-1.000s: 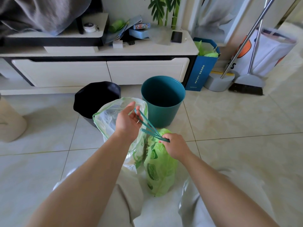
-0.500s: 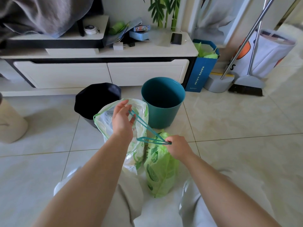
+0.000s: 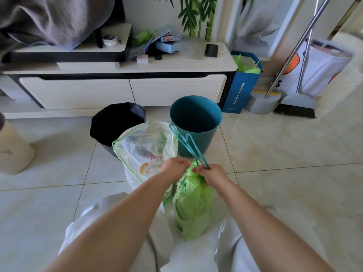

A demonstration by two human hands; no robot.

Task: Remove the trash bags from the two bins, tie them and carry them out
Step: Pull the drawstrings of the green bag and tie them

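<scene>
Now the right hand (image 3: pixel 214 176) pinches the base of the teal plastic drawstring (image 3: pixel 198 160) between thumb and curled fingers; the left hand (image 3: pixel 173 166), fingers curled, sits just across from it at the gathered neck of the lime-green printed plastic trash bag (image 3: pixel 192 209), and seems to pinch that neck, though the contact is partly hidden; the cord's two long loops run up and away from both hands, slanting left toward the round teal plastic bin (image 3: pixel 209 142); the green bag stands upright directly below the grip, between the knees, so the knot has to close downward onto its neck; the right hand is nearer the cord; just left, touching it, the translucent white trash bag (image 3: pixel 145 148) gapes open, not yet tied, before the black bin (image 3: pixel 110 126).
</scene>
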